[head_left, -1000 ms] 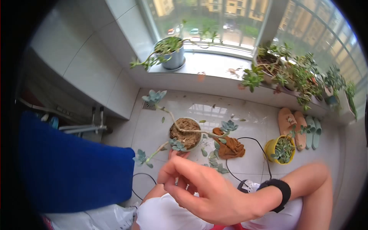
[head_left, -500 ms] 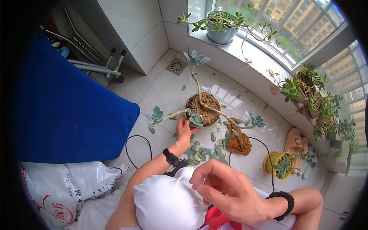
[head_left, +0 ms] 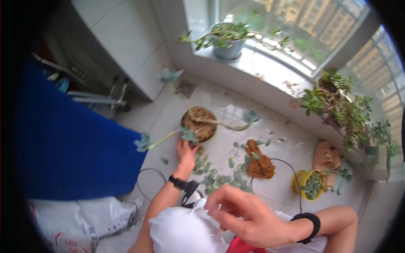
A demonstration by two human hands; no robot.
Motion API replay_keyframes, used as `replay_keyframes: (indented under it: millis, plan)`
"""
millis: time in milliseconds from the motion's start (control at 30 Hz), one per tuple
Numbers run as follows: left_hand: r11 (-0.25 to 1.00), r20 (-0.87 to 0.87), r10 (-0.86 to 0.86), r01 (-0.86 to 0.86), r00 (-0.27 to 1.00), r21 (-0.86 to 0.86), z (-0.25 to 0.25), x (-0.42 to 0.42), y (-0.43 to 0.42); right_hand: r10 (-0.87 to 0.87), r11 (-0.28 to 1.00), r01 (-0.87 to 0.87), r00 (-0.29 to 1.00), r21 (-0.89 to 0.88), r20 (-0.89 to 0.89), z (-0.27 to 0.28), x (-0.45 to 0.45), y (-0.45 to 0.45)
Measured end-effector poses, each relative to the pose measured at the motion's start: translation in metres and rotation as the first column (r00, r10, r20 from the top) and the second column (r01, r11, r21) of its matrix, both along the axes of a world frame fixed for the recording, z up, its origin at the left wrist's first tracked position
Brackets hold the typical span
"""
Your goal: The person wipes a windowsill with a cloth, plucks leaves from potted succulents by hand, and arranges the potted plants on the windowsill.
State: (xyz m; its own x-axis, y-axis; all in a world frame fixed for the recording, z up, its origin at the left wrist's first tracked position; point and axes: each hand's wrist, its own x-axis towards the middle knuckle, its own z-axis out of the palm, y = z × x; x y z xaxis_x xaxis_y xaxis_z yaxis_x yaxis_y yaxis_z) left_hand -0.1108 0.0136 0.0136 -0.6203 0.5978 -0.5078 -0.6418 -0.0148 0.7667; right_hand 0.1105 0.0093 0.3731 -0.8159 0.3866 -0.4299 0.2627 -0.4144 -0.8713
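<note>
My left hand grips the near rim of a round flowerpot standing on the tiled floor. Brown soil fills the pot, and a succulent with long bare stems and blue-green rosettes spreads out of it. One rosette hangs just above my left fingers. My right hand hovers over my lap near the white-clothed knee, fingers loosely curled and thumb apart, with nothing visible in it. Fallen leaves lie in a heap between pot and knees.
A brown glove lies right of the leaves, beside a black cable. Further right stand a yellow pot and slippers. Potted plants line the sill. Blue cloth and a white sack occupy the left.
The flowerpot has shifted left and turned counterclockwise with my left hand on it, swinging its stems round. My right hand stays nearly in place. The view has moved slightly and blurred.
</note>
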Motion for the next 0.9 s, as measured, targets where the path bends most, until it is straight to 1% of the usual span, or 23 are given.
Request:
replay_keyframes:
  millis: [33, 67, 100, 133, 167, 200, 267, 300, 400, 533, 567, 600, 700, 800, 867, 900]
  plan:
    - [0.999, -0.004, -0.010, 0.011, 1.000, 0.051, -0.005, -0.002, -0.002, 0.022, 1.000, -0.022, 1.000, -0.007, 0.014, 0.001, 0.001, 0.003]
    - [0.998, -0.006, -0.021, 0.022, 1.000, 0.063, -0.005, -0.001, -0.004, -0.005, 0.999, 0.005, 1.000, 0.032, 0.004, 0.002, 0.002, 0.005]
    - [0.996, 0.005, -0.017, 0.016, 1.000, 0.089, 0.011, 0.004, -0.004, -0.031, 0.997, 0.031, 0.999, 0.066, -0.010, 0.001, 0.003, 0.004]
    - [0.996, -0.004, -0.024, 0.024, 1.000, 0.091, 0.013, 0.008, -0.004, -0.053, 0.994, 0.056, 0.998, 0.098, -0.029, -0.001, 0.003, 0.003]
    - [0.995, -0.017, -0.027, 0.028, 0.999, 0.093, 0.013, 0.010, -0.005, -0.086, 0.986, 0.098, 0.992, 0.134, -0.092, -0.008, 0.002, 0.000]
    - [0.995, -0.035, -0.024, 0.028, 0.999, 0.094, 0.015, 0.009, -0.006, -0.078, 0.989, 0.090, 0.993, 0.122, -0.093, -0.008, 0.002, 0.002]
    - [0.994, -0.024, -0.072, 0.074, 0.997, 0.078, 0.013, 0.005, -0.006, -0.055, 0.994, 0.064, 0.994, 0.089, -0.097, -0.008, 0.001, 0.004]
    - [0.994, -0.020, -0.092, 0.093, 0.996, 0.065, 0.012, 0.003, -0.006, -0.102, 0.983, 0.125, 0.981, 0.138, -0.166, -0.024, 0.000, -0.003]
    - [0.989, -0.034, -0.141, 0.143, 0.989, 0.039, 0.006, -0.004, -0.006, -0.029, 0.998, 0.036, 0.993, 0.056, -0.113, -0.010, -0.004, 0.007]
    - [0.989, 0.033, -0.149, 0.148, 0.988, 0.009, 0.003, -0.011, -0.004, -0.020, 0.992, 0.042, 0.984, 0.118, -0.178, -0.004, -0.006, 0.007]
    - [0.987, 0.012, -0.160, 0.160, 0.987, -0.001, -0.007, -0.014, -0.004, -0.021, 0.991, 0.047, 0.980, 0.126, -0.199, -0.004, -0.007, 0.006]
    - [0.986, 0.015, -0.168, 0.168, 0.986, -0.010, -0.002, -0.016, -0.004, -0.021, 0.990, 0.051, 0.975, 0.133, -0.219, -0.003, -0.007, 0.006]
    - [0.986, 0.014, -0.166, 0.166, 0.986, -0.022, 0.010, -0.012, -0.002, -0.030, 0.969, 0.106, 0.948, 0.225, -0.317, 0.001, -0.009, 0.008]
    - [0.989, -0.022, -0.145, 0.145, 0.989, -0.014, 0.031, -0.016, -0.009, -0.031, 0.942, 0.163, 0.912, 0.294, -0.408, 0.042, -0.018, 0.027]
    - [0.987, -0.044, -0.158, 0.157, 0.987, -0.025, 0.043, -0.015, -0.015, -0.069, 0.840, 0.390, 0.766, 0.376, -0.639, 0.069, -0.046, 0.032]
    - [0.985, -0.054, -0.173, 0.172, 0.983, -0.036, 0.049, -0.013, -0.018, -0.089, 0.848, 0.409, 0.738, 0.338, -0.669, 0.094, -0.060, 0.031]
